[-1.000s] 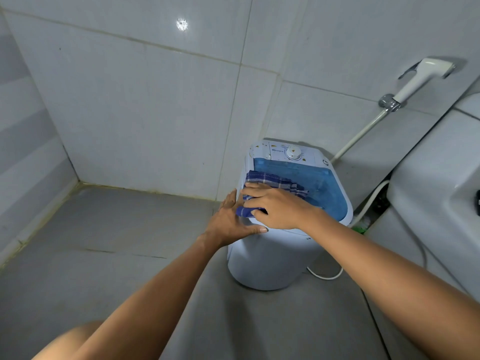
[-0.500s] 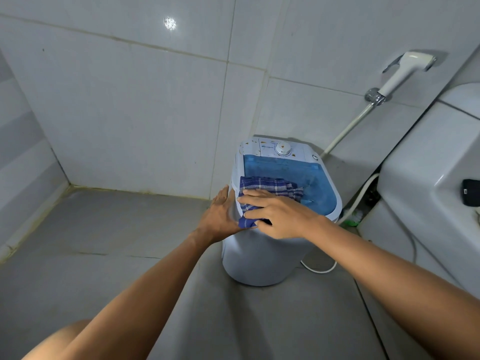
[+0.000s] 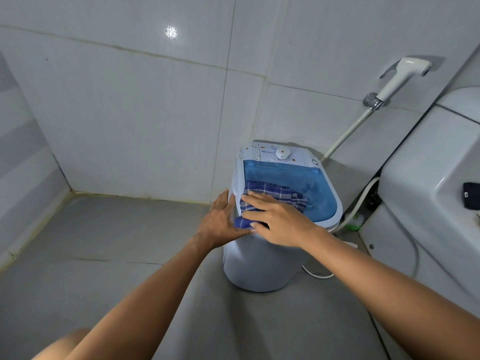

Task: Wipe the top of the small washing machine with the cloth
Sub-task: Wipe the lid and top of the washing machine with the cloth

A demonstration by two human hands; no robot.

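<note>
A small white washing machine [image 3: 259,263] with a blue translucent lid [image 3: 293,178] and a dial at the back stands on the grey floor by the tiled wall. A blue checked cloth [image 3: 275,194] lies on the lid's near left part and hangs over the front rim. My right hand [image 3: 278,222] presses flat on the cloth, fingers pointing left. My left hand [image 3: 220,222] rests open against the machine's left side near the top rim, thumb under the cloth's hanging edge.
A white toilet tank [image 3: 426,193] stands to the right with a dark object [image 3: 471,196] on it. A bidet sprayer [image 3: 400,76] hangs on the wall, its hose [image 3: 348,133] running down behind the machine. A white cord [image 3: 318,275] lies on the floor.
My right hand has slid slightly left and toward the front rim with the cloth. My left hand stays on the machine's side. The camera has shifted a little.
</note>
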